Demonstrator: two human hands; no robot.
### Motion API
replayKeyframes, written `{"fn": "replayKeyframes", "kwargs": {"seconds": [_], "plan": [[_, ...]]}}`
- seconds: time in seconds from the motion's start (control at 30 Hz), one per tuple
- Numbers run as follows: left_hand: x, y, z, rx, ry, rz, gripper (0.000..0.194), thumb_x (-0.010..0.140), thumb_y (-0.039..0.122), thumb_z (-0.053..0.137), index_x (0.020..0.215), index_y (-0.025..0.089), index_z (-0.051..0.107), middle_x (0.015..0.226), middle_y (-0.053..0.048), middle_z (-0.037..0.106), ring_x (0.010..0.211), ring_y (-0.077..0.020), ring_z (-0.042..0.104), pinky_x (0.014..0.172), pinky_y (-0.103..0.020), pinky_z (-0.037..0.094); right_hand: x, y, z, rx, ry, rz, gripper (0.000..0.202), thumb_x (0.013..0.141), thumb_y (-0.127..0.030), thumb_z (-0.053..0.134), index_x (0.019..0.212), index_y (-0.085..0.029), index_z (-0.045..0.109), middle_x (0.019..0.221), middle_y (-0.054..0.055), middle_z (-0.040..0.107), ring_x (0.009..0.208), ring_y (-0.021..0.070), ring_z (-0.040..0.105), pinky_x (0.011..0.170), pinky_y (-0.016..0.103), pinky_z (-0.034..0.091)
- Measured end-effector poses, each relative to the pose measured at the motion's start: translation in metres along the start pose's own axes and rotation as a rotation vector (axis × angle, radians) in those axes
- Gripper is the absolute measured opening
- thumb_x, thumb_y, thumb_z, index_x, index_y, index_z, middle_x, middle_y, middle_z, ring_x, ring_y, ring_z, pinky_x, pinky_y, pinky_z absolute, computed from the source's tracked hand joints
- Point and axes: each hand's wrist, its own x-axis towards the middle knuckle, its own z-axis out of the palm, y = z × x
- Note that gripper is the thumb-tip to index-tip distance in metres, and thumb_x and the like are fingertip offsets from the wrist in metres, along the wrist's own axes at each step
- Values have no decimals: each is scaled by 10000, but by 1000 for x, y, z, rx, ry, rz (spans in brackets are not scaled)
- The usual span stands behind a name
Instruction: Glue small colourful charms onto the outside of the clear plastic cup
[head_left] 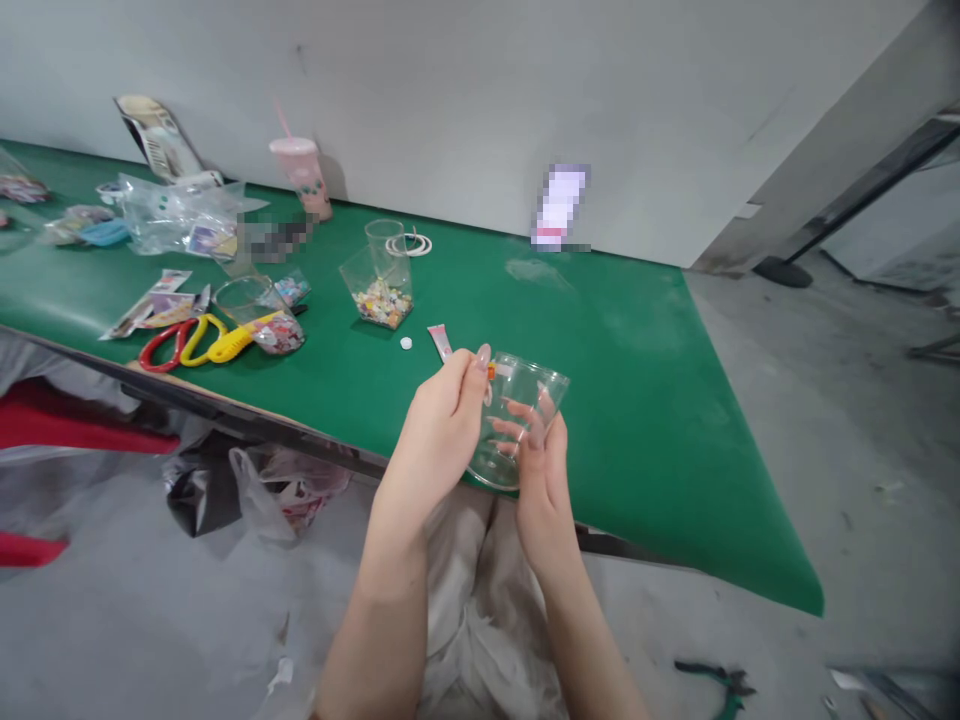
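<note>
My right hand [546, 480] is wrapped around a clear plastic cup [504, 462], held tilted above the table's front edge. Its fingers show through the far wall of the cup. My left hand [444, 425] is closed at the cup's left side, thumb on top. A small orange piece [491, 371] shows at its fingertips, against the cup wall near the rim. Just beyond that hand lies a pale pink tube [439, 338], partly hidden by it. A small white cap [406, 343] is on the table to the left of the tube.
On the green table [630, 400] stand a clear container [384, 302] of colourful small pieces and another clear cup [274, 335]. Red-and-yellow-handled scissors [180, 345], plastic bags [176, 215] and a pink tumbler [300, 170] lie left. Pliers [724, 685] are on the floor.
</note>
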Motion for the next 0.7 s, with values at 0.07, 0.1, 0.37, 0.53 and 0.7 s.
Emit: {"fn": "replayKeyframes", "kwargs": {"seconds": [0.07, 0.1, 0.37, 0.53, 0.7], "plan": [[-1, -2, -1, -97, 2, -9, 336, 939, 377, 323, 654, 208, 378, 605, 36, 424, 537, -90, 399, 517, -238, 321, 1, 1, 0, 88, -16, 41, 520, 898, -537, 399, 1358, -304, 329, 1252, 79, 518, 1039, 205, 596, 846, 375, 493], [-2, -2, -2, -151, 8, -16, 344, 937, 398, 330, 654, 208, 381, 605, 36, 419, 532, -90, 394, 513, -237, 323, 2, 1, 0, 137, -26, 71, 515, 893, -537, 411, 1349, -307, 348, 1238, 73, 530, 1028, 204, 599, 832, 367, 496], [-5, 17, -21, -221, 96, 25, 365, 923, 428, 392, 631, 208, 404, 574, 41, 372, 497, -88, 362, 515, -236, 364, 0, -19, -4, 525, -109, 372, 457, 870, -550, 445, 1218, -265, 525, 1042, 49, 630, 820, 164, 642, 683, 301, 533], [2, 25, -26, 21, 227, 220, 346, 934, 384, 385, 637, 208, 405, 615, 28, 419, 566, -103, 422, 582, -247, 395, 0, -25, -8, 674, -258, 482, 533, 887, -595, 329, 1195, -224, 557, 1037, 82, 640, 799, 195, 642, 648, 353, 555], [6, 24, -23, 138, 183, 332, 322, 953, 314, 330, 656, 213, 405, 667, 7, 467, 663, -129, 464, 686, -288, 399, 1, -22, -7, 678, -301, 455, 624, 817, -708, 343, 1140, -231, 583, 980, 65, 642, 765, 205, 647, 605, 347, 546]]}}
